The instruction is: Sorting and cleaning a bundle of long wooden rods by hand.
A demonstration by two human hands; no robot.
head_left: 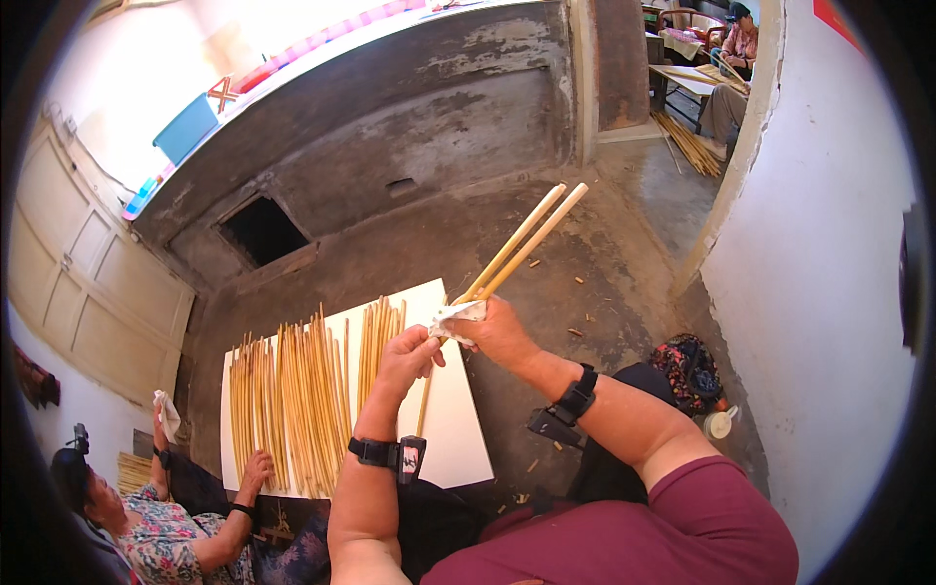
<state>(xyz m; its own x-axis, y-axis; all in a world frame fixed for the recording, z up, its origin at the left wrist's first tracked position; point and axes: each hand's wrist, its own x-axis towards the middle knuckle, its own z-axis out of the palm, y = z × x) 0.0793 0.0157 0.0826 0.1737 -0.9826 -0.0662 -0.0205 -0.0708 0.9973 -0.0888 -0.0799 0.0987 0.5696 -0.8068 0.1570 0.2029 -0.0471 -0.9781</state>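
Two pale yellow cane-like stalks (528, 241) slant up and to the right from my hands. My right hand (506, 335) holds them through a white patterned cloth (468, 313) wrapped around their lower part. Just below the cloth, my left hand (404, 360) pinches the stalks' lower end, which is mostly hidden by the fingers. Under my hands is a white board (461, 431) with rows of similar stalks (311, 409) laid side by side. A smaller group (376, 333) lies nearest my left hand. One single stalk (425, 402) shows below my hands.
At left, a co-worker (175, 523) rests one hand on the stalks and holds a white cloth (167, 415) in the other. Stalk offcuts (576, 333) litter the floor. A floral bag (686, 369) and a lidded cup (720, 423) stand right. Another person (738, 47) sits beyond the doorway.
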